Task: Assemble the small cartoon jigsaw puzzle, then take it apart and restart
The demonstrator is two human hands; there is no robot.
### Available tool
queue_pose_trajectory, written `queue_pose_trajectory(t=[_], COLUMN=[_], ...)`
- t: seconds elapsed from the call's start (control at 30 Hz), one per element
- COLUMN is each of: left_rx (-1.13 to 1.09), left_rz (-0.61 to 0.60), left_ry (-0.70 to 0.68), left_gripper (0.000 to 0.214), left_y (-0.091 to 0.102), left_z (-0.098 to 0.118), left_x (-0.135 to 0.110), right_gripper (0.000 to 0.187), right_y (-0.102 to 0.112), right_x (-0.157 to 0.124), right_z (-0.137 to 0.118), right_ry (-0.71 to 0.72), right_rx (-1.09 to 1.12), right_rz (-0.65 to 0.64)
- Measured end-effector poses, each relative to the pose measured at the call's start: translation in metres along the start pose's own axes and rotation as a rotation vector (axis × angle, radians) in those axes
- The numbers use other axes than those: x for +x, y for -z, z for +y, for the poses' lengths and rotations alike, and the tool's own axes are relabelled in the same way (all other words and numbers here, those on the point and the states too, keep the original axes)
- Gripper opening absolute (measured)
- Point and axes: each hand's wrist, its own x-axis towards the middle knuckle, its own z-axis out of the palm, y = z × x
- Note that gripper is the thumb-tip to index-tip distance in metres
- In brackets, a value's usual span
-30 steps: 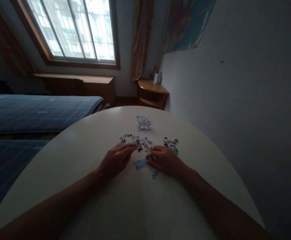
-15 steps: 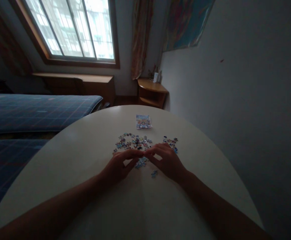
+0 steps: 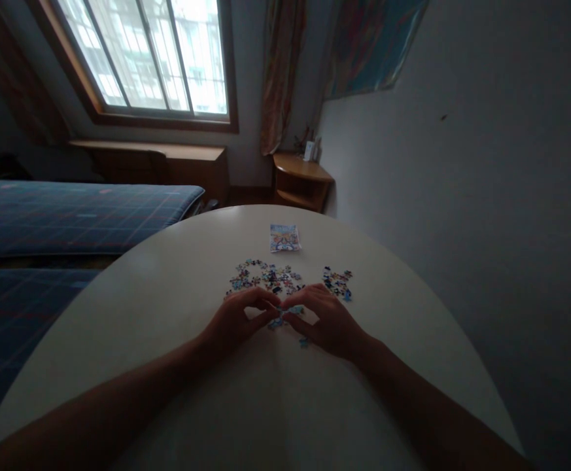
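Note:
My left hand (image 3: pixel 239 319) and my right hand (image 3: pixel 325 318) meet fingertip to fingertip over a small joined group of light-blue puzzle pieces (image 3: pixel 285 314) on the round white table (image 3: pixel 167 294). Both hands pinch at this group, thumbs and forefingers curled round it. Just beyond my fingers lies a scatter of loose puzzle pieces (image 3: pixel 264 276), with a smaller heap (image 3: pixel 338 281) to the right. One stray blue piece (image 3: pixel 303 342) lies under my right palm's edge.
A small picture card (image 3: pixel 284 237) lies flat further back on the table. Beyond the table's far edge are a bed with a blue checked cover (image 3: pixel 69 209), a wooden corner shelf (image 3: pixel 301 178) and a window. A grey wall runs along the right.
My hands have drawn together. A second ago the left lay flat and the right rested on the blue group; now both pinch the group between their fingertips.

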Motion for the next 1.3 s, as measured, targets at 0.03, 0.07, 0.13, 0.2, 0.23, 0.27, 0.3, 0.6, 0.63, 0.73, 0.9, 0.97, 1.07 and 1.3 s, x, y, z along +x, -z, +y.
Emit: queue_pose_trajectory(t=[0.03,0.07,0.13,0.2,0.23,0.27,0.3,0.6,0.63,0.73,0.9,0.97,1.07,1.3], left_rx=[0.031,0.063,0.123,0.196,0.239,0.283,0.323,0.570,0.584,0.606,0.591,0.585,0.577,0.560], left_rz=[0.012,0.027,0.037,0.037,0.032,0.017,-0.011,-0.295,-0.297,-0.305,-0.311,-0.323,-0.337,-0.324], left_ry=[-0.021,-0.046,-0.103,-0.158,-0.184,-0.213,-0.246,-0.450,-0.453,-0.452,-0.450,-0.440,-0.430,-0.433], left_gripper=[0.012,0.011,0.012,0.014,0.015,0.016,0.017,0.021,0.021,0.021,0.020,0.020,0.021,0.023], left_y=[0.000,0.000,0.000,0.000,0.001,0.002,0.002,0.006,0.007,0.008,0.009,0.009,0.009,0.008], left_z=[0.000,0.000,-0.002,-0.003,-0.004,-0.004,-0.004,-0.001,-0.001,-0.002,-0.001,0.000,0.000,-0.001], left_x=[0.000,0.000,-0.001,-0.002,-0.003,-0.003,-0.004,-0.004,-0.004,-0.005,-0.005,-0.004,-0.004,-0.004], right_gripper=[0.011,0.010,0.007,0.007,0.008,0.009,0.009,0.011,0.011,0.010,0.010,0.010,0.009,0.009], right_y=[-0.001,-0.002,-0.003,-0.002,-0.001,0.001,0.003,0.024,0.025,0.027,0.023,0.020,0.016,0.012], right_x=[0.000,-0.001,-0.001,-0.002,-0.003,-0.003,-0.004,-0.006,-0.006,-0.006,-0.007,-0.007,-0.007,-0.007], right_z=[0.000,0.000,0.001,0.003,0.005,0.008,0.011,0.031,0.031,0.029,0.027,0.027,0.028,0.027], right_ry=[-0.011,-0.023,-0.058,-0.104,-0.129,-0.154,-0.176,-0.241,-0.233,-0.200,-0.170,-0.165,-0.163,-0.163], right_rx=[0.012,0.024,0.041,0.042,0.039,0.037,0.036,0.051,0.050,0.037,0.034,0.025,0.014,0.001], right_rz=[0.004,0.007,0.017,0.019,0.018,0.014,0.004,-0.137,-0.156,-0.196,-0.223,-0.227,-0.225,-0.232])
